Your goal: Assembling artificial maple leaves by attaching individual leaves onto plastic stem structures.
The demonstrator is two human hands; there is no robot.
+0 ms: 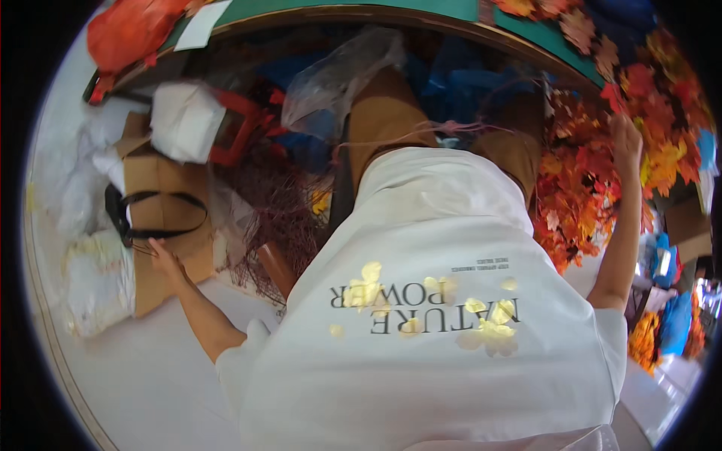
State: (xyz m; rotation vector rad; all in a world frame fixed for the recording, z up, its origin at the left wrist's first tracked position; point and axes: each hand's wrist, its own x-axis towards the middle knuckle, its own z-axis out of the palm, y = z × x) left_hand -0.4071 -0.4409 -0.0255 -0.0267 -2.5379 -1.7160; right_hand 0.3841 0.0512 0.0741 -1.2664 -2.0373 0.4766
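My left hand (167, 261) is out at the left, beside a black strap loop (167, 194) that lies against a brown cardboard box (154, 177). Its fingers are bent, with one pointing up, and thin dark stems (143, 249) stick out from them. On the right my right hand (626, 139) is raised, its fingers closed at the lower end of a red artificial maple leaf sprig (615, 98). A thick mass of red and orange artificial leaves (575, 199) hangs beside that forearm.
A green-topped table (421, 9) spans the far side, with a red bag (135, 30) at its left. Under it are clear plastic (342, 79), a white bundle (186, 122) and a red frame (239, 128). Purplish-brown twigs (274, 203) stand left of my legs. A white plastic bag (98, 282) lies left.
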